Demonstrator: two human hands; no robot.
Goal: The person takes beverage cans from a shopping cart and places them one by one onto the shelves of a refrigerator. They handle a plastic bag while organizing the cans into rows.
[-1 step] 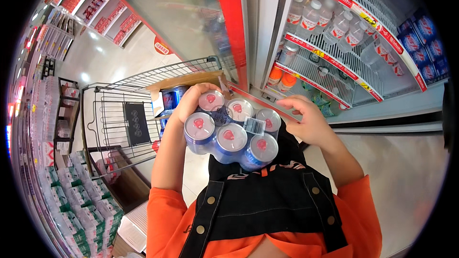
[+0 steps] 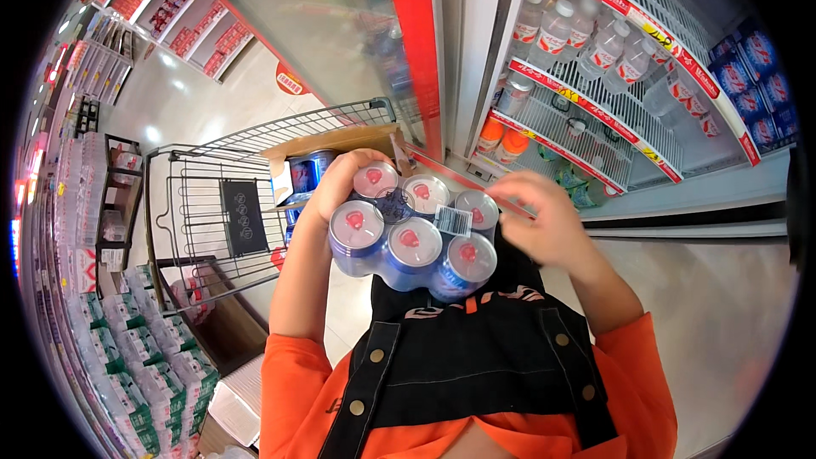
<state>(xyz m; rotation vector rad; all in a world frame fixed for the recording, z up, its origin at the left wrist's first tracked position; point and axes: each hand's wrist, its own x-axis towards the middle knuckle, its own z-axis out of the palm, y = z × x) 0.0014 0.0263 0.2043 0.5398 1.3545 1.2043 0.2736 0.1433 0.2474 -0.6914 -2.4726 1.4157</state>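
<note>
- Okay, we've got a six-pack of blue cans (image 2: 414, 242) held up in front of the person's chest, lids facing us, cans in two rows of three.
- Left hand (image 2: 338, 185): clamped on the left end of the six-pack, fingers wrapped past the upper-left can.
- Right hand (image 2: 541, 219): just beside the six-pack's right end, fingers bent, blurred; we can't tell if its fingertips are together or apart, or touching the pack.
- Clear film wraps the cans; we see a white barcode label (image 2: 453, 221) on top, between the right-hand lids, and pink-red marks on the lids.
- Wire shopping cart (image 2: 382, 104) to the left; we see a cardboard box (image 2: 327, 143) in it with more blue cans (image 2: 299, 174), plus a black panel (image 2: 244, 218) on its side.
- Glass door (image 2: 416, 42) with red edging, standing open.
- Cooler shelves at right: clear bottles (image 2: 554, 30) up top, orange-capped bottles (image 2: 513, 144) lower down.
- Blue packs (image 2: 756, 76) at far right.
- Lower left, we note stacked clear-and-green packs (image 2: 140, 353).
- Person wears a black apron (image 2: 463, 391) over an orange shirt (image 2: 293, 391).
</note>
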